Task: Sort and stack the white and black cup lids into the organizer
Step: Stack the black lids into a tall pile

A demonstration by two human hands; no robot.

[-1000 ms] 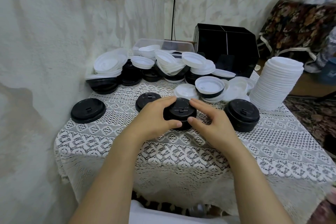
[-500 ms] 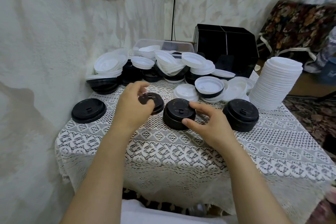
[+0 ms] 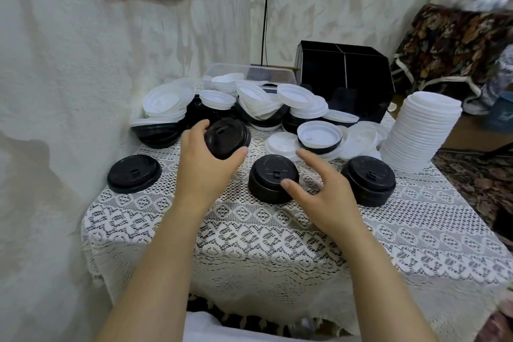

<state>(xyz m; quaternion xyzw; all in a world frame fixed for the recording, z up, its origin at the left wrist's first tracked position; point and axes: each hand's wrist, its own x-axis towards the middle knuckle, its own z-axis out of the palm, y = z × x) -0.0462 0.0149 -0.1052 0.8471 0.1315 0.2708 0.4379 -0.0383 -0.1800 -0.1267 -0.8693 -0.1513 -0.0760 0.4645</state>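
Right now my left hand [image 3: 204,164] grips a black lid [image 3: 227,137] between thumb and curled fingers, held above the lace-covered table [image 3: 277,244] with its top face tilted toward me. My right hand [image 3: 319,186] is spread loose, thumb tip touching the rim of the black stack [image 3: 273,178]. Bare cloth lies nearer me; the black organizer [image 3: 344,78] stands at the back, behind the jumbled lids [image 3: 263,103].

left grip [image 3: 205,166] is holding one black lid [image 3: 227,137] tilted above the table [image 3: 277,230]; right grip [image 3: 324,197] is resting its thumb on the middle black stack [image 3: 266,172].
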